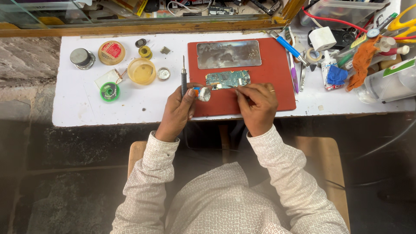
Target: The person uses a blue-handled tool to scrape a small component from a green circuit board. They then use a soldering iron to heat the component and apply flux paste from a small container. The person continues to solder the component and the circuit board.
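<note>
While the circuit board [228, 79] lies bare on the red mat [277, 65], mid-table | left hand [178, 110] fingers hold soldering iron [183, 78] and small spool [202, 93] | right hand [256, 104] fingers pinched narrow at board's near edge | iron tip off board, soldering seemingly not begun.

Bare red mat [277, 73] right of the circuit board [228, 79], free for a hand. Left worktop [78, 99] crowded with tins [111, 52], yellow cup [141, 71], green spool [109, 92]. Right edge blocked by tools and bottles [346, 56].

I'm curling my left hand [178, 107] closed near the left, while my right hand [256, 104] is pressing fingertips down, forearms angling inward.
</note>
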`<action>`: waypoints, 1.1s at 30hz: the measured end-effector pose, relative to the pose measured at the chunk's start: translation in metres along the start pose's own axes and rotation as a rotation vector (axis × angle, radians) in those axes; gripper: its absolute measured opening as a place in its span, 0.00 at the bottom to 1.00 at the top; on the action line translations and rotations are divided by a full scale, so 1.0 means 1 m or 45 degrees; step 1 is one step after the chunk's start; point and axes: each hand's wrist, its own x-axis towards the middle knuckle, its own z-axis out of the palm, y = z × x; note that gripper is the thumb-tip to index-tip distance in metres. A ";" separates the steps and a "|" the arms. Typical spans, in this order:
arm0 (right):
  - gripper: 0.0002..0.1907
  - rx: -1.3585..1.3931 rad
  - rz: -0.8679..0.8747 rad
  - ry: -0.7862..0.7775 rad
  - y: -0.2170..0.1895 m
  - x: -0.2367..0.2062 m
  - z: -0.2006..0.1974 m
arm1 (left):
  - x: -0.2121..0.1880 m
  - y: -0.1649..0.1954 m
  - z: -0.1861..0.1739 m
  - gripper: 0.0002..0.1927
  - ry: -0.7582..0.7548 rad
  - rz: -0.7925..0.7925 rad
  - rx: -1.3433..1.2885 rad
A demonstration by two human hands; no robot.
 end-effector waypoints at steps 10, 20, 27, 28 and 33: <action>0.08 -0.124 -0.111 -0.029 0.000 0.005 0.008 | 0.000 -0.002 0.000 0.23 0.004 -0.034 0.073; 0.08 -0.168 -0.128 -0.027 0.000 0.004 0.009 | 0.000 -0.001 0.001 0.21 0.004 -0.013 0.047; 0.08 -0.168 -0.129 -0.013 -0.001 0.004 0.010 | 0.001 -0.002 -0.001 0.22 -0.011 -0.005 0.066; 0.08 -0.131 -0.107 -0.002 -0.001 0.003 0.009 | 0.001 -0.002 -0.001 0.22 -0.014 -0.003 0.057; 0.08 0.046 0.059 0.065 0.007 -0.003 -0.002 | 0.000 0.000 0.000 0.22 -0.023 -0.003 0.040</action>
